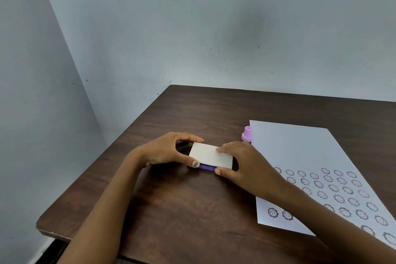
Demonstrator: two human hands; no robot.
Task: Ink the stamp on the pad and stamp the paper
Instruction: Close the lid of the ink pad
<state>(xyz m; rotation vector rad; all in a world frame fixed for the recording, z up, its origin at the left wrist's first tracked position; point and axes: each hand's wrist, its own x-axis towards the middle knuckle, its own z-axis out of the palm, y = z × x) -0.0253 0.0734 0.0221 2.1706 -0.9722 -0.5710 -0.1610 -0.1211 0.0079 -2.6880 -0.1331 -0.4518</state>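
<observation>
Stamp (pixel 246 134), small and pink, stands upright on the brown wooden table (pixel 192 210), touching the far left corner of the paper (pixel 300 152). No hand is on it. The paper is white and lies along the right side of the table. Its near half is full of rows of round flower-face stamp marks (pixel 334 188), and its far half is blank. The ink pad (pixel 211 156) sits near the middle of the table, to the left of the paper. It has a white lid on top and a purple edge showing along its near side. The left hand (pixel 169 149) grips the pad's left end, fingers on the far side and thumb on the near side. The thumbnail has green on it. The right hand (pixel 242 163) grips the pad's right end, with fingers on the lid and the thumb on the purple edge. The table's far edge meets a plain pale wall (pixel 192 28) with small dark specks. No words can be read anywhere.
</observation>
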